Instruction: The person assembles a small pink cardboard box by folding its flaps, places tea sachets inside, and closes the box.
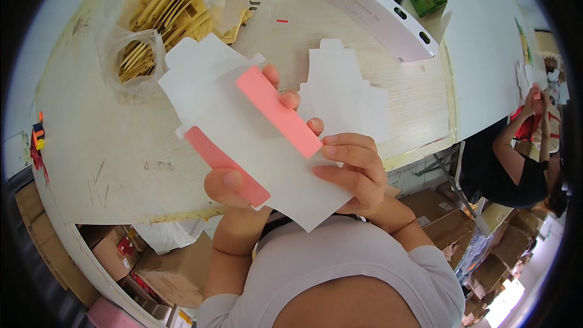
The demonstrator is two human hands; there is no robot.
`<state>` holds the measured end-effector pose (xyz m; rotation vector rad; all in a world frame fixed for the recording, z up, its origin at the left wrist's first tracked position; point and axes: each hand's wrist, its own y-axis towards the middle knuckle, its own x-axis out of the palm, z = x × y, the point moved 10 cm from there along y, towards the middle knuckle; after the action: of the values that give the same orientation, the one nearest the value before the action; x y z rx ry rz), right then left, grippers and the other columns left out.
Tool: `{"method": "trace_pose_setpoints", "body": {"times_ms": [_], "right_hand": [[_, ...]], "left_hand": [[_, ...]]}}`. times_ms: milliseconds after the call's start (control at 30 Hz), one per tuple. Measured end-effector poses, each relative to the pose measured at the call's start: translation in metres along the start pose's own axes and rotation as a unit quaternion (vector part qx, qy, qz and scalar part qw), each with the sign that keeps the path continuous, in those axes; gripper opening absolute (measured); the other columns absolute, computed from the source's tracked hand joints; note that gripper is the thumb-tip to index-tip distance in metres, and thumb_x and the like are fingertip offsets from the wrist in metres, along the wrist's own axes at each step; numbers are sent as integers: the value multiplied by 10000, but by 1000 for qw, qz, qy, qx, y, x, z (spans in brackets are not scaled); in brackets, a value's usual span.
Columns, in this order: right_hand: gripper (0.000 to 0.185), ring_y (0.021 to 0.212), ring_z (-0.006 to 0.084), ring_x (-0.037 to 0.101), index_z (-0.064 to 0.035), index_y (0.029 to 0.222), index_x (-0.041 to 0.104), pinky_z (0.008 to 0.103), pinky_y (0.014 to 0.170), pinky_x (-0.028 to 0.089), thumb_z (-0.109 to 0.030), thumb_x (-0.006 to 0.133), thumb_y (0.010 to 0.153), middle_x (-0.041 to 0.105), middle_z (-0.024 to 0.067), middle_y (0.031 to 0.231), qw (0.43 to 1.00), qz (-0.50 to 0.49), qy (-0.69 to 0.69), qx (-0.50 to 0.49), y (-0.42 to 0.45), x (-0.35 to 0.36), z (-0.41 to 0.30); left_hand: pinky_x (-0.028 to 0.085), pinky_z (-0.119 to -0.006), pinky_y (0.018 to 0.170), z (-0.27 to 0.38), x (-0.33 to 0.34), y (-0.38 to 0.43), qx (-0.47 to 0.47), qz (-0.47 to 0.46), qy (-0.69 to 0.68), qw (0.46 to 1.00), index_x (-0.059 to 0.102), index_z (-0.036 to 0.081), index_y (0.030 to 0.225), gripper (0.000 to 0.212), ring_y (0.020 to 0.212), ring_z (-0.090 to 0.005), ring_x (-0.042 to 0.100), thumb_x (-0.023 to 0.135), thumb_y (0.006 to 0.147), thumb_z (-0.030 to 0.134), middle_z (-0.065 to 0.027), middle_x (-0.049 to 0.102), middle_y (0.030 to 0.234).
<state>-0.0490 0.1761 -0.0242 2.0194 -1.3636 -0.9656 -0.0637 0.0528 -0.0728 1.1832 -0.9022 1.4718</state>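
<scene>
A partly folded paperboard carton blank [255,132], white inside with pink side flaps turned up, is held tilted above the table's near edge. My left hand [227,187] grips its lower left edge, the thumb over one pink flap and the other fingers hidden behind the board. My right hand [355,168] holds the right side, its fingertips against the end of the other pink flap. More fingertips show past that flap's outer edge; which hand they belong to is partly hidden by the board. Behind it, white flat carton blanks [339,82] lie on the table.
Yellow sachets [177,9] fill clear plastic bags at the back left. A white display box [373,13] with green packets stands at the back right. A small red strip [282,21] lies between them. Cardboard boxes [177,269] sit below the table. Another person [510,164] works at far right.
</scene>
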Motion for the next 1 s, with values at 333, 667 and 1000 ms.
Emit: {"method": "trace_pose_setpoints", "body": {"times_ms": [333, 667, 1000], "right_hand": [[122, 867, 311, 613, 22, 723, 593, 319, 688, 509, 23, 666, 625, 623, 153, 866, 996, -35, -27, -80, 4, -3, -14], [90, 842, 296, 617, 8, 691, 552, 341, 631, 492, 38, 624, 647, 610, 158, 913, 985, -91, -40, -138, 10, -12, -31], [138, 862, 313, 611, 35, 713, 514, 375, 652, 509, 76, 622, 637, 594, 172, 934, 985, -144, -31, -95, 13, 1, -21]], "left_hand": [[366, -434, 860, -1, 4, 1, -5, -37, -59, 998, 210, 121, 1377, 981, 1151, -165, 372, 759, 611, 394, -78, 261, 1367], [358, -492, 874, -7, 13, -4, -34, -29, -129, 991, 203, 168, 1405, 996, 1080, -172, 381, 759, 632, 456, -37, 353, 1233], [268, -574, 1016, -4, -5, 0, -34, 4, -101, 994, 191, 157, 1407, 976, 1181, -212, 331, 693, 655, 524, -58, 381, 1211]]}}
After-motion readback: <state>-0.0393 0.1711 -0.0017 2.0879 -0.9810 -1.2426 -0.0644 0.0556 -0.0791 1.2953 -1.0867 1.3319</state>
